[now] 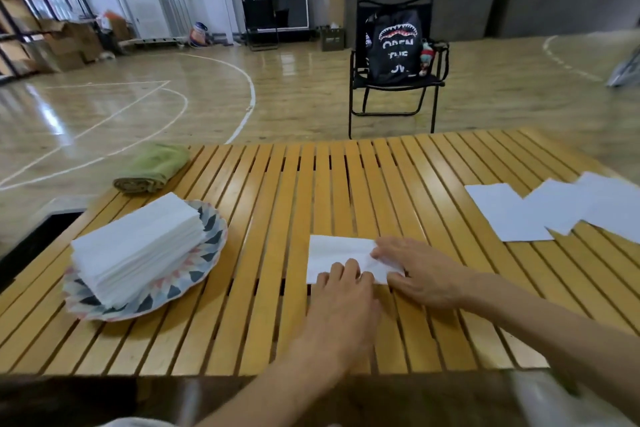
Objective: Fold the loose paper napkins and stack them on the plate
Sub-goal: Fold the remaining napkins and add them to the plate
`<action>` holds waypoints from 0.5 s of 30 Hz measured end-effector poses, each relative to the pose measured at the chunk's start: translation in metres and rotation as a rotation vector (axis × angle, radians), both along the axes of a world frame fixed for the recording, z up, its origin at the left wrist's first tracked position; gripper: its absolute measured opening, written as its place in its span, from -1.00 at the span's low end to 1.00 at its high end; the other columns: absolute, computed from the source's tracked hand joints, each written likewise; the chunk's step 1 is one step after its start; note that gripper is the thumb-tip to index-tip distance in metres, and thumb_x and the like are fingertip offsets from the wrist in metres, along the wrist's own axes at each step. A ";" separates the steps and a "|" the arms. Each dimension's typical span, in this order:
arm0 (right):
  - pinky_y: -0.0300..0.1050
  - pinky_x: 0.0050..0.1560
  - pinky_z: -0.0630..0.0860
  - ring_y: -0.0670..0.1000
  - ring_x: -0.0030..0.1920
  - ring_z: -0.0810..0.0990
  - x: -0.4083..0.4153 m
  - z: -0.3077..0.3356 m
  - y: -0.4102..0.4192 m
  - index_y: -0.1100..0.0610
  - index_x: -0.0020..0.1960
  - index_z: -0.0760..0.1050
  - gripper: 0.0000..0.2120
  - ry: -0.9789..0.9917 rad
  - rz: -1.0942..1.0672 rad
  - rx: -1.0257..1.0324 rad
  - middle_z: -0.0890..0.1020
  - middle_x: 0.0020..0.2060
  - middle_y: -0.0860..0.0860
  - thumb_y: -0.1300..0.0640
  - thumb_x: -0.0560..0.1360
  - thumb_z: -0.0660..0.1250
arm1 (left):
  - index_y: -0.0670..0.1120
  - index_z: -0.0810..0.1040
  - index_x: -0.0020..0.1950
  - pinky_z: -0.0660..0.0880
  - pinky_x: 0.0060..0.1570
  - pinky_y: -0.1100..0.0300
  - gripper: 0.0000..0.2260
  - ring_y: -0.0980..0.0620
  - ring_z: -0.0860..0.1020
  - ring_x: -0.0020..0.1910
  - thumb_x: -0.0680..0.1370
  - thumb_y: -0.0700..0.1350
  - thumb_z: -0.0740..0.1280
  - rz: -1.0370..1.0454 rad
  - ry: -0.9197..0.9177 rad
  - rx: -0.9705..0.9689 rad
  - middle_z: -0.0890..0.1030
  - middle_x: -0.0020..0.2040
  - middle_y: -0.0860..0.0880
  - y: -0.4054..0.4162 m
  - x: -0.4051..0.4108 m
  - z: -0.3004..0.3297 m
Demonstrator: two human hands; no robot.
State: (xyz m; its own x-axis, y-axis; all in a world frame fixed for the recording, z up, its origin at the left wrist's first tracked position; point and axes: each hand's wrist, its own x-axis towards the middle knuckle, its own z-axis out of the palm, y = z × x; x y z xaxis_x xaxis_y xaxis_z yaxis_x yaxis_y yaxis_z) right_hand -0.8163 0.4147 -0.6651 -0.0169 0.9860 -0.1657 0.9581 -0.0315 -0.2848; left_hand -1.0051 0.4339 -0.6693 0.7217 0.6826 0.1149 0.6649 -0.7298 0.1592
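Note:
A white paper napkin (337, 255) lies folded into a narrow strip at the middle of the slatted wooden table (346, 184). My left hand (341, 302) presses its near edge with straight fingers. My right hand (420, 274) lies flat over the napkin's right end, fingertips on the fold. At the left, a patterned plate (194, 274) carries a tall stack of folded napkins (138, 246). Several loose unfolded napkins (554, 211) are spread at the table's right side.
A rolled green cloth (152, 168) lies at the table's far left corner. Beyond the table stands a black folding chair (394, 94) with a black bag on it, on a wooden gym floor.

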 end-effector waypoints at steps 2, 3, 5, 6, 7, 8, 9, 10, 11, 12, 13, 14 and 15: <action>-0.09 0.55 0.05 -0.05 0.55 0.16 0.003 0.006 -0.022 -0.08 0.53 0.26 -0.54 0.007 -0.003 -0.013 0.19 0.58 -0.10 -0.02 0.64 0.14 | -0.02 0.41 0.28 0.35 0.25 -0.02 -0.75 -0.05 0.36 0.17 0.66 0.02 0.12 -0.026 0.027 0.004 0.40 0.19 -0.02 -0.017 0.006 0.002; -0.11 0.54 0.05 -0.06 0.55 0.17 0.004 0.006 -0.030 -0.08 0.53 0.27 -0.55 0.005 -0.004 -0.017 0.20 0.58 -0.11 -0.01 0.64 0.15 | -0.02 0.40 0.28 0.34 0.27 -0.03 -0.75 -0.04 0.36 0.17 0.66 0.02 0.11 -0.037 0.038 -0.002 0.40 0.19 -0.02 -0.023 0.009 0.004; -0.10 0.53 0.10 -0.08 0.53 0.20 0.008 0.008 -0.041 -0.08 0.51 0.29 -0.56 0.020 -0.018 -0.022 0.23 0.56 -0.12 -0.02 0.64 0.17 | -0.01 0.40 0.27 0.32 0.31 -0.04 -0.77 -0.04 0.36 0.18 0.67 0.01 0.10 -0.057 0.052 -0.023 0.41 0.20 -0.03 -0.029 0.016 0.007; -0.10 0.52 0.14 -0.08 0.52 0.22 0.011 0.009 -0.045 -0.09 0.50 0.30 -0.56 0.042 -0.034 -0.018 0.26 0.55 -0.12 -0.01 0.63 0.18 | -0.01 0.40 0.26 0.30 0.32 -0.04 -0.78 -0.04 0.37 0.19 0.67 0.01 0.11 -0.061 0.057 -0.037 0.42 0.21 -0.03 -0.030 0.020 0.008; -0.11 0.48 0.20 -0.08 0.49 0.27 0.017 0.011 -0.048 -0.08 0.49 0.31 -0.57 0.073 -0.061 -0.006 0.30 0.53 -0.11 0.00 0.63 0.20 | -0.02 0.40 0.26 0.29 0.31 -0.03 -0.78 -0.04 0.37 0.19 0.66 0.00 0.12 -0.060 0.056 -0.046 0.42 0.22 -0.04 -0.030 0.026 0.011; -0.13 0.43 0.27 -0.06 0.45 0.34 0.024 0.013 -0.050 -0.06 0.48 0.32 -0.58 0.104 -0.101 0.015 0.35 0.50 -0.09 0.02 0.63 0.21 | -0.02 0.40 0.26 0.29 0.30 -0.02 -0.78 -0.05 0.38 0.19 0.66 0.01 0.12 -0.057 0.048 -0.050 0.43 0.22 -0.04 -0.028 0.033 0.013; -0.13 0.39 0.32 -0.04 0.41 0.40 0.033 0.014 -0.051 -0.04 0.46 0.35 -0.59 0.124 -0.160 0.046 0.40 0.47 -0.08 0.04 0.63 0.22 | -0.02 0.40 0.28 0.30 0.29 -0.02 -0.76 -0.05 0.38 0.21 0.66 0.01 0.13 -0.054 0.034 -0.052 0.43 0.23 -0.04 -0.027 0.041 0.015; -0.11 0.36 0.36 -0.02 0.37 0.45 0.043 0.016 -0.052 -0.02 0.44 0.39 -0.62 0.130 -0.239 0.093 0.44 0.43 -0.06 0.06 0.62 0.23 | -0.02 0.41 0.31 0.30 0.29 -0.01 -0.74 -0.05 0.39 0.23 0.66 0.01 0.13 -0.057 0.019 -0.055 0.43 0.24 -0.04 -0.025 0.051 0.018; -0.10 0.31 0.40 -0.01 0.33 0.48 0.056 0.017 -0.053 0.00 0.40 0.43 -0.64 0.124 -0.341 0.151 0.48 0.38 -0.05 0.07 0.61 0.24 | -0.03 0.41 0.33 0.30 0.28 0.00 -0.73 -0.05 0.39 0.24 0.66 0.01 0.14 -0.064 0.008 -0.058 0.44 0.24 -0.03 -0.023 0.061 0.020; -0.09 0.25 0.43 0.01 0.28 0.50 0.071 0.018 -0.054 0.03 0.35 0.47 -0.67 0.104 -0.450 0.213 0.52 0.33 -0.03 0.07 0.60 0.25 | -0.03 0.42 0.34 0.31 0.28 0.01 -0.71 -0.06 0.40 0.25 0.66 0.01 0.14 -0.076 0.000 -0.063 0.45 0.23 -0.03 -0.021 0.072 0.022; -0.07 0.17 0.46 0.03 0.22 0.51 0.085 0.017 -0.054 0.06 0.31 0.50 -0.70 0.075 -0.559 0.265 0.55 0.26 0.00 0.07 0.60 0.25 | -0.05 0.43 0.34 0.32 0.27 0.01 -0.71 -0.07 0.40 0.25 0.65 0.00 0.15 -0.092 -0.001 -0.066 0.45 0.23 -0.04 -0.018 0.084 0.024; -0.04 0.10 0.48 0.06 0.16 0.53 0.101 0.017 -0.056 0.11 0.28 0.51 -0.71 0.047 -0.658 0.301 0.57 0.20 0.04 0.06 0.60 0.25 | -0.06 0.44 0.34 0.33 0.26 0.01 -0.70 -0.08 0.41 0.25 0.65 -0.01 0.15 -0.106 0.004 -0.069 0.46 0.23 -0.05 -0.016 0.096 0.025; -0.01 0.06 0.49 0.10 0.13 0.53 0.115 0.015 -0.056 0.15 0.24 0.50 -0.71 0.022 -0.746 0.319 0.56 0.16 0.09 0.03 0.60 0.24 | -0.07 0.44 0.34 0.35 0.26 0.00 -0.70 -0.10 0.41 0.25 0.65 -0.02 0.14 -0.117 0.011 -0.073 0.46 0.24 -0.06 -0.013 0.109 0.025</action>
State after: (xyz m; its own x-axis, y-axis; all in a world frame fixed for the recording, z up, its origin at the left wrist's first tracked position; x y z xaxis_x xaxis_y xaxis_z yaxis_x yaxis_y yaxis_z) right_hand -0.7008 0.3587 -0.6498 0.6637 0.7387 0.1179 0.7109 -0.5738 -0.4067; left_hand -0.8965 0.4208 -0.6447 0.7976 0.6002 0.0597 0.5781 -0.7889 0.2084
